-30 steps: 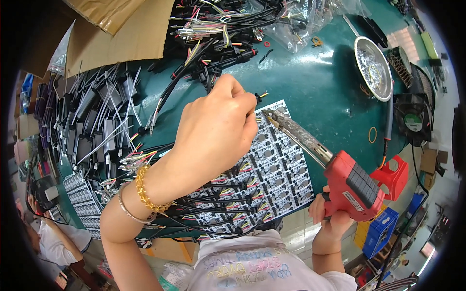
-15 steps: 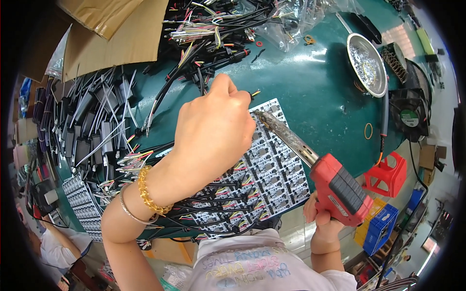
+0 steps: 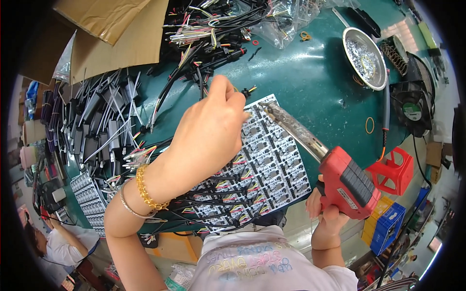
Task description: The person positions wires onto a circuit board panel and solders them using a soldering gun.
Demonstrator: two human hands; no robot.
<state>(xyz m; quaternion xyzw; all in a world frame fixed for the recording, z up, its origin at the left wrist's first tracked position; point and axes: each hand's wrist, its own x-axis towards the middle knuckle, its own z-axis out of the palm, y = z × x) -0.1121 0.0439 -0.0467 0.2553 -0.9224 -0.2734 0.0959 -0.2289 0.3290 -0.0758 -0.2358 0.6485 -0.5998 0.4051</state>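
My right hand [image 3: 330, 213] is wrapped around the handle of a red and black soldering gun [image 3: 350, 183]. Its long metal barrel points up and left, and the tip is over the far edge of a white circuit board panel [image 3: 286, 167]. My left hand [image 3: 216, 116] is closed in a pinch near the panel's far left corner; whatever is between its fingers is hidden by the hand. A black cable [image 3: 200, 80] runs behind that hand, and a short cable end with coloured wires [image 3: 249, 90] shows just beyond the knuckles. Several black cables [image 3: 218, 198] lie across the panel's left part.
Cable bundles [image 3: 213, 36] are heaped at the back beside cardboard [image 3: 121, 48]. Black modules with grey leads [image 3: 97, 121] and another board panel [image 3: 90, 201] lie left. At right are a metal bowl [image 3: 377, 85], a fan [image 3: 411, 110] and a red stand [image 3: 395, 172]. A co-worker [image 3: 63, 242] sits lower left.
The soldering gun's tip has shifted a little up and right, away from my left hand. My left hand has drawn slightly left, still closed. The whole view has also shifted a little.
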